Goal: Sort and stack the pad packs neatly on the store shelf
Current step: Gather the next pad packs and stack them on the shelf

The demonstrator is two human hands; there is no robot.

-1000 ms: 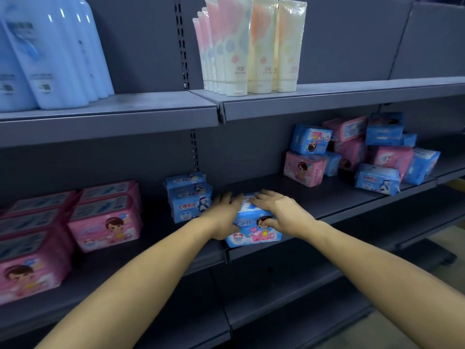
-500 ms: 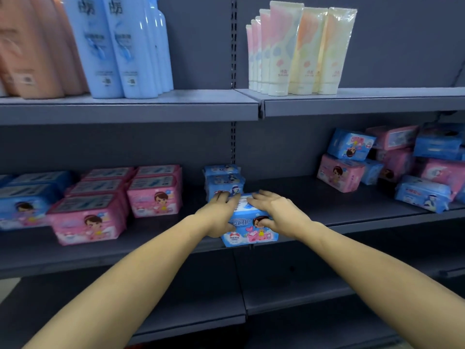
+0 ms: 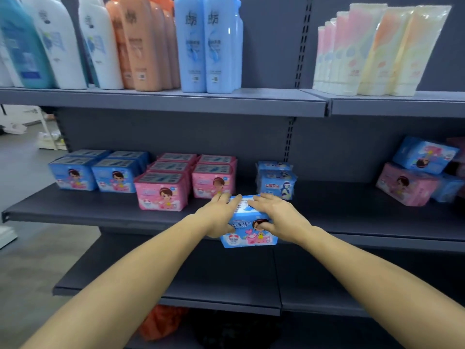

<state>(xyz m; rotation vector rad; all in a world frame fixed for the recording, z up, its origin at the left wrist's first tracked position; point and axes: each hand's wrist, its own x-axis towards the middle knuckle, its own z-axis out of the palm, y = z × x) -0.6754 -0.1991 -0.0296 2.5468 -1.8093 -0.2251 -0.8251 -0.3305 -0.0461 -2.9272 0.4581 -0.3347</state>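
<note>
I've both hands (image 3: pixel 247 217) clasping the blue pack (image 3: pixel 249 229) at the shelf (image 3: pixel 100 212) edge. Looks light, squashy, slick; grip its ends.

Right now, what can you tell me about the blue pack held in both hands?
The blue pad pack looks like soft, glossy plastic wrap, printed with a cartoon girl, pink hearts and white lettering. It sits level at the shelf's front edge. The left hand and right hand each hold one end, fingers across its top.
</note>
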